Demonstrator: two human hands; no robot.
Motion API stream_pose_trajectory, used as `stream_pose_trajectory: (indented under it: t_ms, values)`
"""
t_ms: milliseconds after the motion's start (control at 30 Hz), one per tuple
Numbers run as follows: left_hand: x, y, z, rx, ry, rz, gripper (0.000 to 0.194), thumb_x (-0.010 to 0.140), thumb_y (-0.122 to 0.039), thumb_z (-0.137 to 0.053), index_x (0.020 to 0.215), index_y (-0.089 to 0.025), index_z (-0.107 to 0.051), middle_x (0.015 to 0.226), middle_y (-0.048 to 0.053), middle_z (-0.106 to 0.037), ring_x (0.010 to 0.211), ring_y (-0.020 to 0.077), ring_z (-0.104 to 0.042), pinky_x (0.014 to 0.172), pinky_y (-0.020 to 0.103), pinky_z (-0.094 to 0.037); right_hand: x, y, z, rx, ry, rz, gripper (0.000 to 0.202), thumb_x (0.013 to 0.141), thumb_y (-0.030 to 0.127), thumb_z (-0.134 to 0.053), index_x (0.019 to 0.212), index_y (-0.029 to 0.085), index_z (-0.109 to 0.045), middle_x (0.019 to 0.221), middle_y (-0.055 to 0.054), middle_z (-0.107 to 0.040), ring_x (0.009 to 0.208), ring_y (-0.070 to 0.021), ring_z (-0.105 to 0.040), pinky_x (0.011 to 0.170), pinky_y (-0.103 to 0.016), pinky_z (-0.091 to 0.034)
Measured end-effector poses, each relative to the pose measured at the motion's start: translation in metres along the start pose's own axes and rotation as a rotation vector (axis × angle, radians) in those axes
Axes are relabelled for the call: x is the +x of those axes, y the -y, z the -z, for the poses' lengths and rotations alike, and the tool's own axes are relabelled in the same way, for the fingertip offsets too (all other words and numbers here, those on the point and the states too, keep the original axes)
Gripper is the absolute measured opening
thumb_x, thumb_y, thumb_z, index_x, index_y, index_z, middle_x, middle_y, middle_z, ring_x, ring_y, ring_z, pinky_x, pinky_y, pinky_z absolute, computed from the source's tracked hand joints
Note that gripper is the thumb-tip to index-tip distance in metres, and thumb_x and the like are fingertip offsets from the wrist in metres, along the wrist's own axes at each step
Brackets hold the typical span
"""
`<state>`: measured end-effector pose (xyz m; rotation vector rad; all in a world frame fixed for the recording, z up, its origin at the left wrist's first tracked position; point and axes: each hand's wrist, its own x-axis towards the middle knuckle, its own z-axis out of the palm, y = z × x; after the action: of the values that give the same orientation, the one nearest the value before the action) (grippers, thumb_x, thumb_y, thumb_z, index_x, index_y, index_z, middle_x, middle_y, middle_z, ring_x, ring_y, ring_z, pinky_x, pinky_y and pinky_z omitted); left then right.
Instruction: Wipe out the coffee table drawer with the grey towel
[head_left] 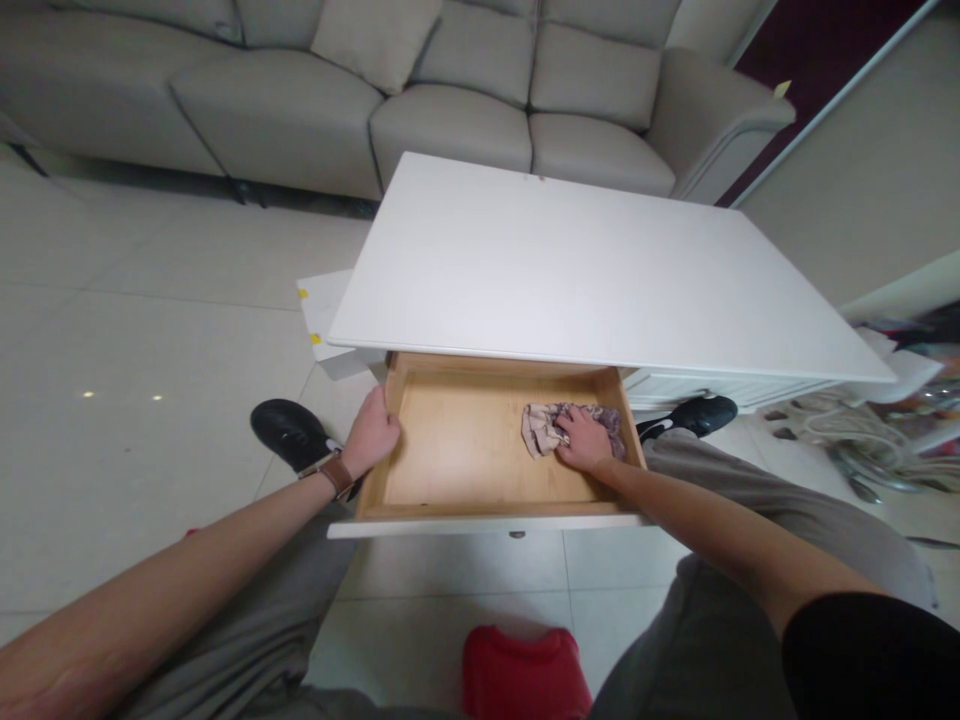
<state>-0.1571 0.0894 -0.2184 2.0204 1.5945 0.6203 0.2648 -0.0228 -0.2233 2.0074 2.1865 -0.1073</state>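
A wooden drawer [450, 440] with a white front is pulled out from under the white table top [585, 265]. My left hand [371, 435] is closed around the drawer's left side wall, fingers curled over its edge. Inside the drawer, at its right end, my right hand [585, 440] presses down on a crumpled patterned cloth [538, 430], fingers bent into it. The cloth is beige with a purplish-brown pattern and lies on the drawer's bottom. Part of it is hidden under my hand. A small dark knob [517, 535] shows on the drawer front.
A grey sofa [450, 130] stands behind the table. Below the drawer, a red plastic object [525, 675] sits between my legs. A white box [330, 310] with yellow marks is at the table's left. Coiled cables [817, 430] and clutter lie on the right.
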Motion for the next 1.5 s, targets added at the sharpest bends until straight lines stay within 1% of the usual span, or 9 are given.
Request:
stream_pose_trajectory:
  t_ms: [333, 567, 800, 967, 1167, 1233, 1333, 1433, 1500]
  values:
    - [-0.001, -0.001, 0.001, 0.009, 0.011, 0.014, 0.045, 0.08, -0.014, -0.046, 0.125, -0.013, -0.049, 0.116, 0.016, -0.058, 0.114, 0.0322, -0.059, 0.106, 0.05, -0.049, 0.0, 0.0, -0.003, -0.016, -0.018, -0.001, 0.035, 0.082, 0.038, -0.061, 0.113, 0.022, -0.066, 0.122, -0.013, -0.055, 0.115, -0.0308, -0.047, 0.089, -0.036, -0.044]
    - [-0.001, 0.0, -0.001, 0.003, 0.001, -0.001, 0.047, 0.079, -0.013, -0.046, 0.127, -0.014, -0.048, 0.118, 0.017, -0.058, 0.117, 0.0323, -0.057, 0.108, 0.05, -0.048, 0.0, 0.001, -0.001, -0.011, -0.01, 0.0, 0.036, 0.082, 0.037, -0.061, 0.114, 0.022, -0.066, 0.123, -0.014, -0.055, 0.116, -0.031, -0.046, 0.091, -0.035, -0.043]
    - [0.0, 0.001, -0.002, 0.016, 0.005, 0.005, 0.046, 0.079, -0.014, -0.046, 0.125, -0.012, -0.049, 0.117, 0.017, -0.058, 0.115, 0.0327, -0.058, 0.107, 0.05, -0.049, 0.001, 0.002, 0.001, -0.023, -0.014, 0.001, 0.035, 0.08, 0.036, -0.063, 0.112, 0.021, -0.066, 0.121, -0.013, -0.056, 0.116, -0.03, -0.048, 0.092, -0.035, -0.043]
    - [-0.001, 0.001, -0.002, -0.006, -0.011, -0.02, 0.046, 0.079, -0.012, -0.045, 0.124, -0.012, -0.049, 0.117, 0.018, -0.059, 0.115, 0.0335, -0.058, 0.106, 0.052, -0.049, 0.007, 0.01, 0.003, -0.004, -0.023, -0.09, 0.035, 0.083, 0.037, -0.062, 0.115, 0.023, -0.065, 0.121, -0.012, -0.056, 0.117, -0.0297, -0.048, 0.088, -0.035, -0.046]
    - [-0.001, 0.002, -0.004, -0.036, -0.036, -0.03, 0.048, 0.079, -0.01, -0.046, 0.126, -0.015, -0.049, 0.118, 0.016, -0.059, 0.117, 0.0324, -0.058, 0.108, 0.051, -0.048, 0.032, 0.038, 0.009, 0.031, -0.077, -0.319, 0.032, 0.088, 0.037, -0.057, 0.116, 0.022, -0.064, 0.124, -0.014, -0.054, 0.117, -0.0303, -0.049, 0.082, -0.035, -0.049]
    - [-0.001, 0.002, -0.004, -0.04, -0.037, -0.035, 0.048, 0.079, -0.01, -0.045, 0.126, -0.015, -0.049, 0.119, 0.016, -0.059, 0.118, 0.0319, -0.057, 0.109, 0.051, -0.047, 0.045, 0.052, 0.012, 0.043, -0.076, -0.351, 0.033, 0.089, 0.037, -0.056, 0.117, 0.022, -0.063, 0.126, -0.014, -0.054, 0.116, -0.0311, -0.049, 0.083, -0.037, -0.05]
    - [-0.001, 0.003, -0.004, -0.04, -0.036, -0.036, 0.047, 0.079, -0.01, -0.045, 0.126, -0.015, -0.05, 0.117, 0.016, -0.058, 0.117, 0.0315, -0.057, 0.108, 0.05, -0.047, 0.064, 0.079, 0.018, 0.066, -0.061, -0.282, 0.033, 0.091, 0.037, -0.055, 0.12, 0.023, -0.063, 0.13, -0.015, -0.052, 0.118, -0.032, -0.048, 0.086, -0.04, -0.051]
    - [-0.001, 0.004, -0.004, -0.039, -0.036, -0.029, 0.046, 0.079, -0.011, -0.045, 0.125, -0.014, -0.051, 0.115, 0.015, -0.058, 0.115, 0.0311, -0.058, 0.108, 0.049, -0.048, 0.077, 0.113, 0.023, 0.103, -0.053, -0.116, 0.036, 0.09, 0.037, -0.057, 0.123, 0.024, -0.061, 0.134, -0.015, -0.052, 0.121, -0.0324, -0.047, 0.09, -0.041, -0.05]
    - [-0.001, 0.004, -0.003, -0.037, -0.031, -0.024, 0.046, 0.079, -0.012, -0.045, 0.125, -0.014, -0.051, 0.115, 0.015, -0.058, 0.115, 0.0312, -0.058, 0.107, 0.048, -0.048, 0.08, 0.138, 0.025, 0.148, -0.049, 0.006, 0.047, 0.088, 0.038, -0.061, 0.132, 0.025, -0.056, 0.134, -0.015, -0.054, 0.123, -0.0324, -0.047, 0.092, -0.041, -0.05]
